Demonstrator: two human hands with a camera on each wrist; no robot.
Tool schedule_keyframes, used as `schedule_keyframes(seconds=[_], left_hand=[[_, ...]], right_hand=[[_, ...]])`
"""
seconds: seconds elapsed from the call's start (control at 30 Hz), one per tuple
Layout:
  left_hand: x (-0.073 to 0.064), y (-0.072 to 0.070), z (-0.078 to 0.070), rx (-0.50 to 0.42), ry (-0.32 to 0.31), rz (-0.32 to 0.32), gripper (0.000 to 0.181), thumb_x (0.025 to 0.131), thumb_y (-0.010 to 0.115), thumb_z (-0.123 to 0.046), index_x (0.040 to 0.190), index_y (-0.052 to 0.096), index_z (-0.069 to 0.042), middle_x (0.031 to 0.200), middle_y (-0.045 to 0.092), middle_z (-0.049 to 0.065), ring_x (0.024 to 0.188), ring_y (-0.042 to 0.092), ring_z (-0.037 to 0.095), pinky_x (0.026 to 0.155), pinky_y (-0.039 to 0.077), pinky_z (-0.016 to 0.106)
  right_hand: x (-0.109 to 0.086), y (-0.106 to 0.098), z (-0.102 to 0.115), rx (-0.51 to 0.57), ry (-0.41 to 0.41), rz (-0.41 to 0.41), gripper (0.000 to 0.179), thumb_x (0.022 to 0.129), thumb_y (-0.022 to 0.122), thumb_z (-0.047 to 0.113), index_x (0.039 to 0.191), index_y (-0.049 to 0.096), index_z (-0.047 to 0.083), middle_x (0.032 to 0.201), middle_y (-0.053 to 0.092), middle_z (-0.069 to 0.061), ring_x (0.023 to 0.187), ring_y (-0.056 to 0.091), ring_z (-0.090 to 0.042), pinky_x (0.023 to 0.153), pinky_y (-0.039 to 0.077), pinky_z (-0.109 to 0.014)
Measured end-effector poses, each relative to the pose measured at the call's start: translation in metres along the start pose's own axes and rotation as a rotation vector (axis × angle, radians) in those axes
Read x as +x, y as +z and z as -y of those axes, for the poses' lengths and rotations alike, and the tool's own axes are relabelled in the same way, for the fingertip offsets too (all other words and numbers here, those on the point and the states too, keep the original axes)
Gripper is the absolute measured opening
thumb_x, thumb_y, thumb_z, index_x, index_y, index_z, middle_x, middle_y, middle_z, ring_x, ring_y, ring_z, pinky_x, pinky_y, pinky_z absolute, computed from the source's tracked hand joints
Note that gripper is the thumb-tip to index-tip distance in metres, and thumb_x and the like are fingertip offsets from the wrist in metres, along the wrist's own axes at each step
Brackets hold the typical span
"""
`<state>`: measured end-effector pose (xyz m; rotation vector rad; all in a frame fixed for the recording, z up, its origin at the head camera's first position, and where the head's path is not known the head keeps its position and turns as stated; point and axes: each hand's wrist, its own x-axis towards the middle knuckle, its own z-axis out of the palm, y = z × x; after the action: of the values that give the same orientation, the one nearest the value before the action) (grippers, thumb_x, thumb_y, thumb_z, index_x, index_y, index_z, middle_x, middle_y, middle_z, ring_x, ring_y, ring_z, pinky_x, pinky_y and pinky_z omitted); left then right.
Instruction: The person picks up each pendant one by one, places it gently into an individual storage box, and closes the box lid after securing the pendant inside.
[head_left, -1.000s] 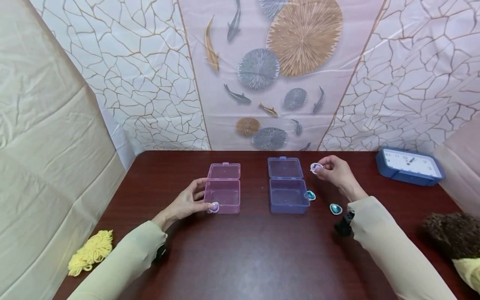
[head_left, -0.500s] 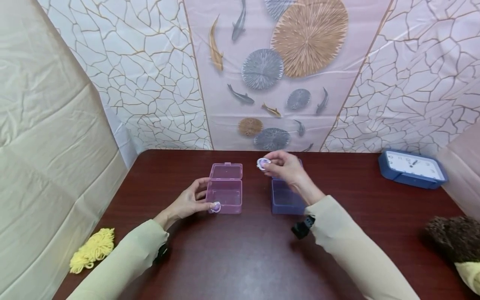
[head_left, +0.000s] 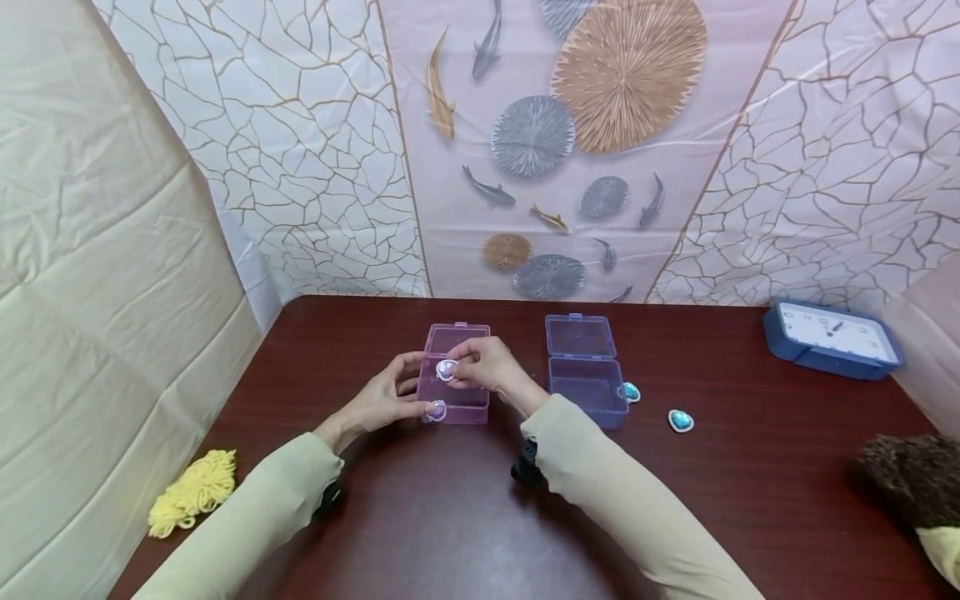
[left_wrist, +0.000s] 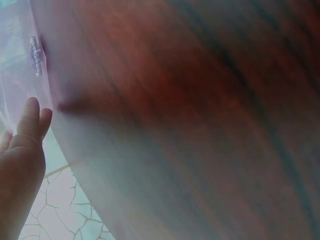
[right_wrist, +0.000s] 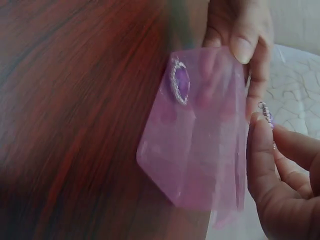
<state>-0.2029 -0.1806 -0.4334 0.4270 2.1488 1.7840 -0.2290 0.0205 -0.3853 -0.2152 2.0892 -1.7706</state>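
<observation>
My left hand (head_left: 372, 406) grips the left side of a clear pink box (head_left: 471, 414), whose lid leans back open. At the front wall, beside my thumb, shows a purple gem charm (right_wrist: 180, 82) edged with small pale beads. Over this box, my right hand (head_left: 487, 368) pinches another purple gem charm (head_left: 446, 370) between thumb and fingers. That charm appears edge-on in the right wrist view, its small loop upward. In the left wrist view, the fingers (left_wrist: 31, 120) of my left hand lie along the box.
An open blue box (head_left: 587, 408) stands to the right, with a teal gem charm (head_left: 632, 392) at its right side. Farther right lies a second teal gem charm (head_left: 681, 421). Around them are a blue clock (head_left: 832, 337), yellow yarn (head_left: 193, 492) and something brown and fluffy (head_left: 917, 479).
My right hand has carried its purple gem charm leftward, from right of the blue box, past it, to above the pink box. My left hand keeps its hold on the pink box.
</observation>
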Motion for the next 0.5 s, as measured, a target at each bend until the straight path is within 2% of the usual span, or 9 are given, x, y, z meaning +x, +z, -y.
schedule_keyframes(seconds=[0.27,0.5], left_hand=[[-0.001,-0.001,-0.002,0.018,0.008,-0.004,0.08,0.076,0.076,-0.003,0.14,0.028,-0.006,0.143,0.034,0.017,0.131,0.04,0.037,0.104,0.041,0.042],[0.0,0.0,0.0,-0.007,0.027,0.008,0.08,0.075,0.077,-0.002,0.139,0.029,-0.004,0.142,0.036,0.019,0.13,0.042,0.037,0.102,0.044,0.04]], right_hand=[[0.004,0.015,-0.001,-0.176,0.004,-0.006,0.017,0.085,0.058,-0.012,0.1,0.064,-0.013,0.077,0.063,-0.012,0.059,0.061,-0.011,0.07,0.059,-0.035],[0.008,0.027,-0.002,-0.267,0.006,-0.042,0.021,0.08,0.059,-0.016,0.1,0.067,-0.012,0.087,0.068,-0.023,0.062,0.066,-0.017,0.061,0.058,-0.025]])
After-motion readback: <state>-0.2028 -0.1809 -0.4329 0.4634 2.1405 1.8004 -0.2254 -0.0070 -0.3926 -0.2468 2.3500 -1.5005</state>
